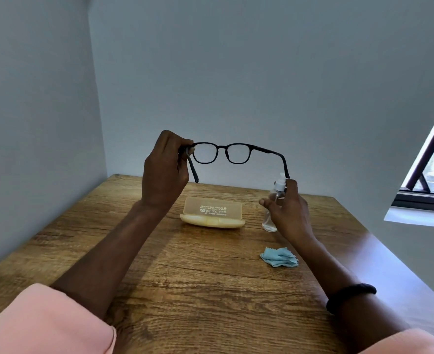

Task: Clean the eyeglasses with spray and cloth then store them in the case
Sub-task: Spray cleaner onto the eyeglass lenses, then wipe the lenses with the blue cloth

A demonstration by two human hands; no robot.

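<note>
My left hand [163, 172] holds the black-framed eyeglasses [230, 154] up above the table, pinching them at the left hinge, with both temples unfolded toward me. My right hand [288, 208] grips a small clear spray bottle [274, 200] with a white nozzle, held upright just below the right temple tip. An open yellowish glasses case [212, 215] lies on the wooden table [185, 277] under the glasses. A crumpled light blue cloth [279, 256] lies on the table to the right, near my right forearm.
The table stands in a corner between grey walls at the left and back. A window [430, 175] with a dark frame is at the right. A black band [348, 295] circles my right wrist.
</note>
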